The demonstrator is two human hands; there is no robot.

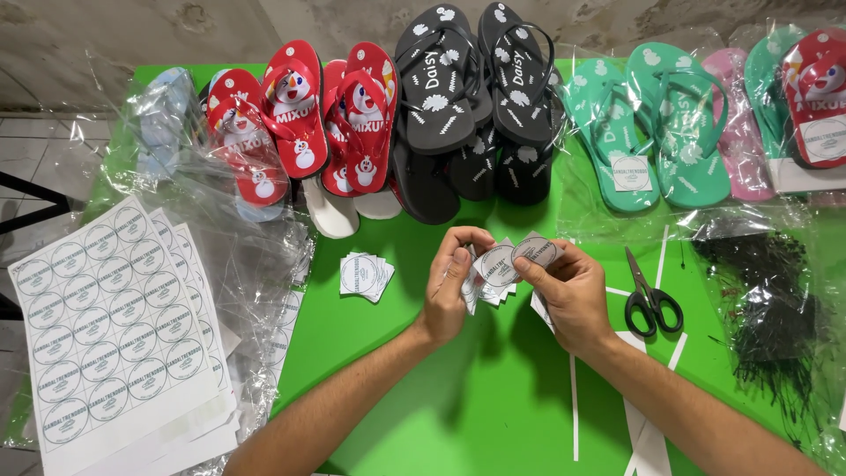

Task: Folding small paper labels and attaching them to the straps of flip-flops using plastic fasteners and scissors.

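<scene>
My fingers (460,262) of both hands pinch a fanned stack of small square white paper labels with round grey prints (504,264) above the green bench (493,388), black-handled scissors (650,300) lying beside my right hand (571,295).

A bright green table against a rough grey wall.
The green tabletop (458,388) fills most of the view under even light. Behind its far edge stands a stained, bare concrete wall (106,35). Pale floor tiles (35,159) show beyond its left edge.
</scene>
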